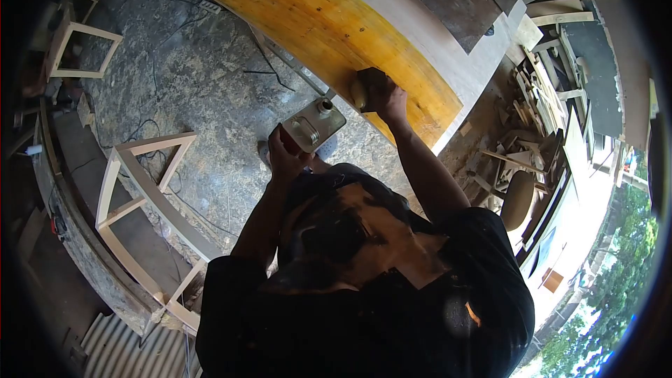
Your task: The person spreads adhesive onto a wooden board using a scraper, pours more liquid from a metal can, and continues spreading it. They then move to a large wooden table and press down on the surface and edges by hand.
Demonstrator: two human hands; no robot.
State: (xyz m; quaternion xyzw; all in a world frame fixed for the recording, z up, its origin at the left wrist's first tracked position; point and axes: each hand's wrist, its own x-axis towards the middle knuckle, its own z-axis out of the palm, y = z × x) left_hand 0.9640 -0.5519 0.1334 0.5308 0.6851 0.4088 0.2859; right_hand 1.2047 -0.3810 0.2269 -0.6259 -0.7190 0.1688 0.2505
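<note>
Left hand (283,157) hangs just off the near edge of the yellow-stained board (315,14), fingers curled around one end of a metal can (318,124); spout end sits close to that edge, can't tell if touching. Right hand (395,103) is over the board near its right end, closed on a dark pad (374,82), fingertips hidden. Speckled floor (203,77) runs wide from the board's near edge out to a pale wooden frame (107,189). Beyond the board's far edge: pale sheet (455,63), then dark panel (448,0). Off the right end: scrap-wood pile (535,105), tightly packed.
</note>
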